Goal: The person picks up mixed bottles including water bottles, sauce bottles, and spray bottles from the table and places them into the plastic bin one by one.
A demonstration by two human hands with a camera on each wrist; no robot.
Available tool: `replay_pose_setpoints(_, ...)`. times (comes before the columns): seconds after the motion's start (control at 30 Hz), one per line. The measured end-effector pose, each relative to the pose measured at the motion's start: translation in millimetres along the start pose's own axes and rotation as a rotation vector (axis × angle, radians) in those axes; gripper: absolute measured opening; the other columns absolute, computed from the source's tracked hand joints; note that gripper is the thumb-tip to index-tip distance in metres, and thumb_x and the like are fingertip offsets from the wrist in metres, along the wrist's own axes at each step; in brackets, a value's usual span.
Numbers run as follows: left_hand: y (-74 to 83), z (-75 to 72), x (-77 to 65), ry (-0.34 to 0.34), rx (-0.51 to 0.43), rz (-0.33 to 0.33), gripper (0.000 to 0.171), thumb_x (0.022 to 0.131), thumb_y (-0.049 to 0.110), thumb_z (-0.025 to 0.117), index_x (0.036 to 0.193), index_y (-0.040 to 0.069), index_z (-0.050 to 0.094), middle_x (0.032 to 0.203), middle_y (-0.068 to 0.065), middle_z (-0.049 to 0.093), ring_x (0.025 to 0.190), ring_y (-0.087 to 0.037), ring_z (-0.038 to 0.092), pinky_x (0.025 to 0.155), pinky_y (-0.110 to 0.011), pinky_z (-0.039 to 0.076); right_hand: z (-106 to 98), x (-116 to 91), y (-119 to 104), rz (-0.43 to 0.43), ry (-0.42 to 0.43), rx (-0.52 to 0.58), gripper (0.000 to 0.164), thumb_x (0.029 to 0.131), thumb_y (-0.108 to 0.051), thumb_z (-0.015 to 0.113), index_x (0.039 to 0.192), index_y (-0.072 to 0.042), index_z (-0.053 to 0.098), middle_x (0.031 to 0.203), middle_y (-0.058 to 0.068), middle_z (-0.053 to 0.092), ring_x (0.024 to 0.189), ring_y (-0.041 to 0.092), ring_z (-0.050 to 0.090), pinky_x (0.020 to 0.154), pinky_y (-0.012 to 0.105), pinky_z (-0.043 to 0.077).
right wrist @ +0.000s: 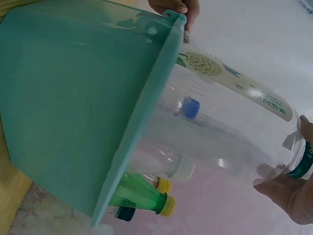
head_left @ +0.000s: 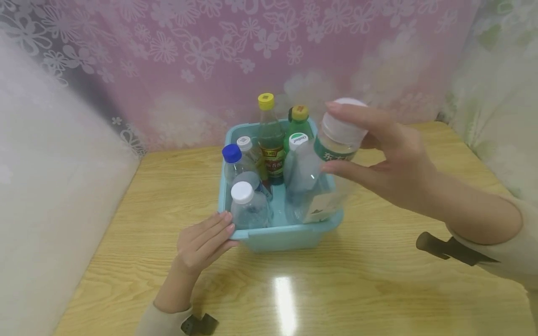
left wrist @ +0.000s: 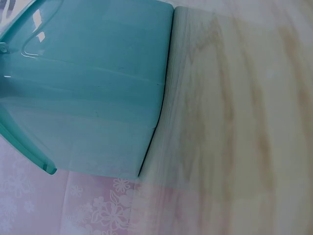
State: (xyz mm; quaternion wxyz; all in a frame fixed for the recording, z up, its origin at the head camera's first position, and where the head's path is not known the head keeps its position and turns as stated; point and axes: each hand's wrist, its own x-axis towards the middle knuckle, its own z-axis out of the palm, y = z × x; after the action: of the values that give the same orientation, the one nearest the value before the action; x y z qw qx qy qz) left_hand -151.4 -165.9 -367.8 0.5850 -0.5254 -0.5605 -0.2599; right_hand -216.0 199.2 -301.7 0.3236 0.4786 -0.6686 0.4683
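My right hand (head_left: 399, 158) pinches a large clear plastic bottle (right wrist: 234, 122) round its neck, just below the white cap (head_left: 344, 126). This bottle stands tilted, its lower part inside the front right of a light blue plastic bin (head_left: 286, 240). A green label with white characters circles its neck; another pale label runs down its side. My left hand (head_left: 206, 240) grips the bin's rim at the front left corner, fingers over the edge and thumb below outside. In the left wrist view only the bin's outer wall (left wrist: 93, 83) shows; the hand is out of sight.
Inside the bin stand a yellow-capped sauce bottle (head_left: 272, 140), a green bottle (head_left: 299, 122), a blue-capped bottle (head_left: 232, 154) and several clear bottles with white caps. The bin sits on a wooden table (head_left: 168, 196) before a pink flowered curtain (head_left: 235, 56).
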Motion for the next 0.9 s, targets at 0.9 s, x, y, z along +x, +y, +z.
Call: replay_pose_setpoints(0.9,0.3,1.6,6.1,0.007,-0.010,0.015,0.020,0.082,0.018,0.074,0.084,-0.002,0.074,0.082,-0.018,0.072,0.077,-0.025,0.072,0.058,-0.036,0.062,66,19,-69,-0.041,-0.274,-0.328,0.052,0.086,-0.042,0.062,0.118,-0.001,0.061,0.099,0.010,0.069,0.087,0.020,0.067,0.072,0.031,0.061)
